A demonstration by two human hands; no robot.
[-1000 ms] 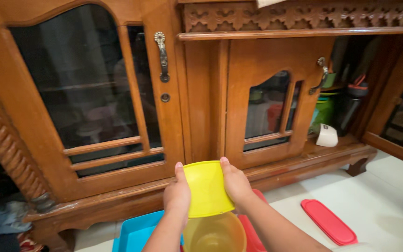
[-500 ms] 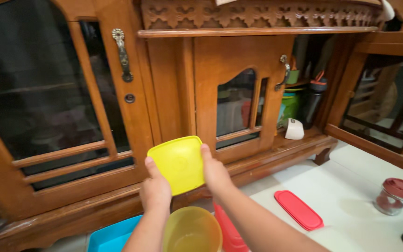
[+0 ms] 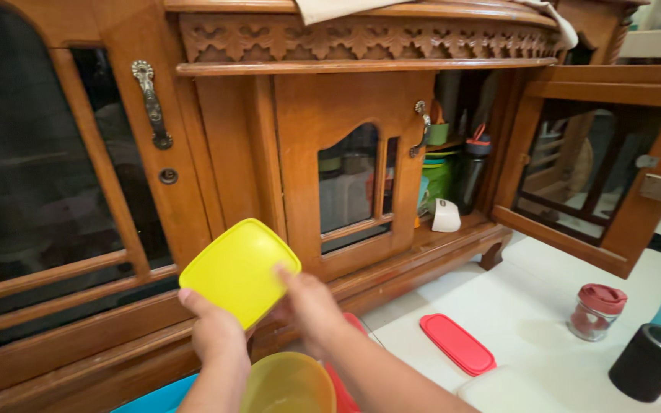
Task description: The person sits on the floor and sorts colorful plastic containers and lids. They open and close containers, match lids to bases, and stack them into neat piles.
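I see a carved wooden cabinet [image 3: 361, 46] filling the background, its tall glass door [image 3: 47, 168] at left closed under a brass handle [image 3: 152, 103]. The far right door [image 3: 598, 176] hangs open, showing a black bottle [image 3: 472, 172], green containers [image 3: 439, 176] and a white cup [image 3: 446, 216] on its side on the shelf. On the white floor [image 3: 545, 306] lie a flat red lid [image 3: 457, 344], a small glass jar with a red cap [image 3: 595, 311] and a black cylindrical container [image 3: 650, 361]. A cloth [image 3: 338, 9] drapes over the cabinet top
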